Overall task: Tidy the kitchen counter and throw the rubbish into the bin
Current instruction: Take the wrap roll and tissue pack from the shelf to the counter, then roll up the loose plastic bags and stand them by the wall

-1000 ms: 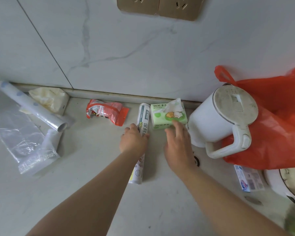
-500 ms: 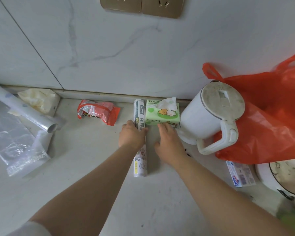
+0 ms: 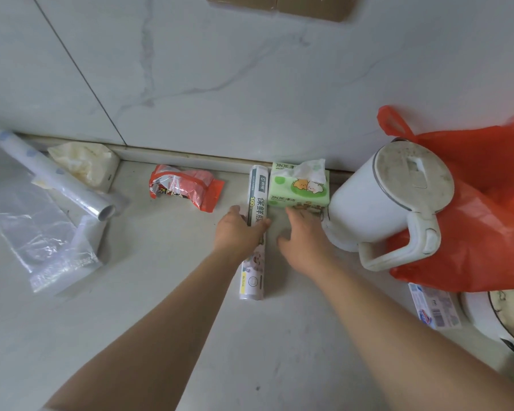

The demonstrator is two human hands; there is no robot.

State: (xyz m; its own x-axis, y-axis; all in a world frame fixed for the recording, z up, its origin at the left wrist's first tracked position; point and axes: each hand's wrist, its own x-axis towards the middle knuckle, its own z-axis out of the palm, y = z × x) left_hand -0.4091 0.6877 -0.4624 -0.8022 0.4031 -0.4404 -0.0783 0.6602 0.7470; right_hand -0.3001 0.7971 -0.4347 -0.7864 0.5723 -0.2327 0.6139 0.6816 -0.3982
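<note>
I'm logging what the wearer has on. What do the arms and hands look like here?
Both forearms are bare to the bottom of the picture, with no sleeve in view. The left hand and right hand wear no gloves, and no rings, watch or bracelet show.

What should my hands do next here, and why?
Probably reach your left hand across to the crumpled red snack wrapper. The cling film roll under it and the tissue pack by your right hand already sit squared against the wall, while the wrapper looks like rubbish and lies loose on the counter.
</note>
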